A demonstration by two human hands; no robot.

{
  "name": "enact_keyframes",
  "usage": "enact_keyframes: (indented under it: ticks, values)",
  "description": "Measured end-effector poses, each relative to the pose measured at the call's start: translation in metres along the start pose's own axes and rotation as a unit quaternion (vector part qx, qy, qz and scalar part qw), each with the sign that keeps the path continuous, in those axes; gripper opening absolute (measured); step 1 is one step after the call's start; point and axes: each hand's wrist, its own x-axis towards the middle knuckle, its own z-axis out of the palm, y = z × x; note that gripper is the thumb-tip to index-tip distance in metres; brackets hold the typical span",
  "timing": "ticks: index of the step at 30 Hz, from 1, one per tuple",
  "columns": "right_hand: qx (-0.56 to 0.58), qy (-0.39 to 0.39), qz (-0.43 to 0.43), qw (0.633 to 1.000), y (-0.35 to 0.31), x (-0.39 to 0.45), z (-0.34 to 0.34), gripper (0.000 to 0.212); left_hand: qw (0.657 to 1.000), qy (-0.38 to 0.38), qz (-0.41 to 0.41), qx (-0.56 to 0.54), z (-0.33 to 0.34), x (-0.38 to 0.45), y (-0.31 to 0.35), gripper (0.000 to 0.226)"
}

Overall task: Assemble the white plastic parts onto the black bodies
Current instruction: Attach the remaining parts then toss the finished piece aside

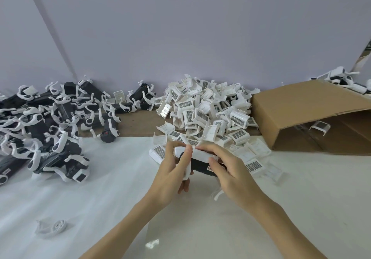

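Both hands, left hand (170, 170) & right hand (226, 170), grip 1 black body (202, 167) w/ white part (197, 154) on top, just in front of white parts pile (206, 110); 1 cardboard box (309, 106) right of pile.

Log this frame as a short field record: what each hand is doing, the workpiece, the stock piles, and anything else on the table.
left hand: grips the workpiece's white end
right hand: grips the black body
workpiece: black body with white part on top
loose white parts: heap behind the hands
assembled units: pile at left
cardboard box: on its side, right
stray white part: near left
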Motion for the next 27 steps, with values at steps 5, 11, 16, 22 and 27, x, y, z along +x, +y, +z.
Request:
enact_keyframes:
  ticks: [5,11,16,22,27]
  values:
    - [-0.149,0.02,-0.051,0.987,0.004,0.0,-0.002,0.047,1.0,-0.006,0.026,0.01,-0.001,-0.001,0.004,0.046]
    - [-0.241,0.088,-0.101,0.961,0.001,0.002,0.007,0.064,0.996,-0.005,0.084,0.019,0.0,-0.002,0.004,0.037]
    - [-0.227,0.135,-0.105,0.959,-0.006,0.001,0.01,0.048,0.982,-0.023,0.149,0.114,-0.009,0.001,-0.001,0.035]
    - [-0.219,0.165,-0.114,0.955,-0.014,-0.002,0.012,0.066,0.986,-0.015,0.149,0.074,-0.011,0.003,0.002,0.032]
    - [-0.252,0.153,-0.126,0.947,-0.019,0.0,0.011,0.067,0.983,-0.023,0.164,0.082,-0.012,0.002,0.006,0.023]
